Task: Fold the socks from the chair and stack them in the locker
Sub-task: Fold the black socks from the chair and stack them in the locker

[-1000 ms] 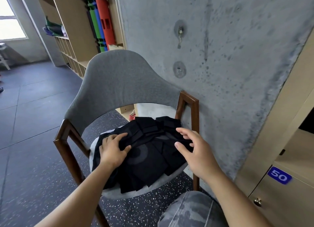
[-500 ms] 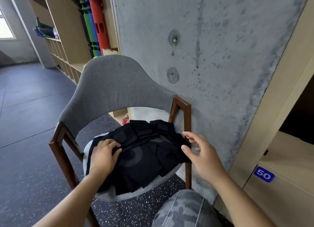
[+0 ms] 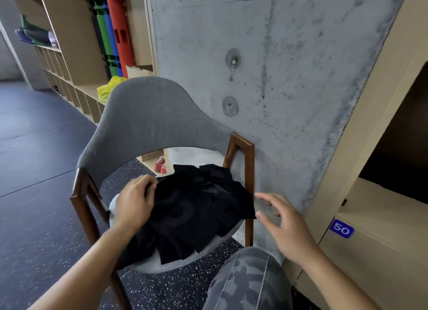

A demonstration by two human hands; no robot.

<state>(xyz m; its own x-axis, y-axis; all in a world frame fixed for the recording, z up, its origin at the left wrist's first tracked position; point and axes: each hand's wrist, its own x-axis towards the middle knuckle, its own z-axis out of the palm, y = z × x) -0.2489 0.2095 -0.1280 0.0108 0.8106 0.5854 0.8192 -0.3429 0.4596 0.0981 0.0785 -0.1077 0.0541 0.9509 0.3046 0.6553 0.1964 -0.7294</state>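
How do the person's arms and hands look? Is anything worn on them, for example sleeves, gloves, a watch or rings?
Both forearms are bare as far as the picture shows; no sleeve is visible. The left hand and the right hand wear no gloves, and no watch, bracelet or ring can be seen. Grey camouflage-patterned trousers cover the knee below.

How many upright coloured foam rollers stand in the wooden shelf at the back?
3, side by side: a green foam roller, a blue foam roller and a red foam roller. Others may be hidden behind them.

socks [image 3: 196, 207] on chair [image 3: 148, 124], locker [image 3: 382, 193] right.
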